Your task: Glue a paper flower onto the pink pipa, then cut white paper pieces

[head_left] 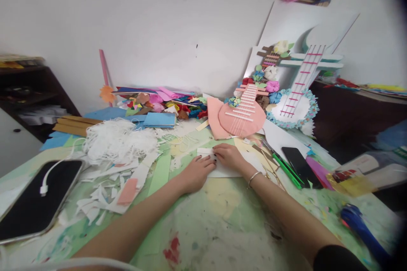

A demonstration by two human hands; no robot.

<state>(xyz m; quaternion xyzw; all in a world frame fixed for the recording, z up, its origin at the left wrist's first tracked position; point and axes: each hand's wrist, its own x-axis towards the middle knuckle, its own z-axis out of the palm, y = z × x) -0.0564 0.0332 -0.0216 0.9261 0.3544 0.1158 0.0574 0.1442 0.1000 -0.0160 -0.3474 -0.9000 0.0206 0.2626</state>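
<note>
A sheet of white paper (224, 172) lies on the table in front of me, with a narrow folded-looking strip (204, 151) along its far edge. My left hand (197, 173) rests on the paper from the left, its fingertips pressed at the strip. From the right, my right hand (230, 157) closes its fingers on the same strip, almost touching the left fingertips. Both hands cover part of the paper. Just beyond them leans a pink paper instrument (243, 115) with white strips and strings.
White string (119, 140) and paper scraps (101, 197) lie left, near a tablet-like device (38, 203) with a cable. On the right are a green cutter (288, 171), a black phone (300, 165) and a blue-handled tool (362, 230). A white paper instrument (294, 106) leans behind.
</note>
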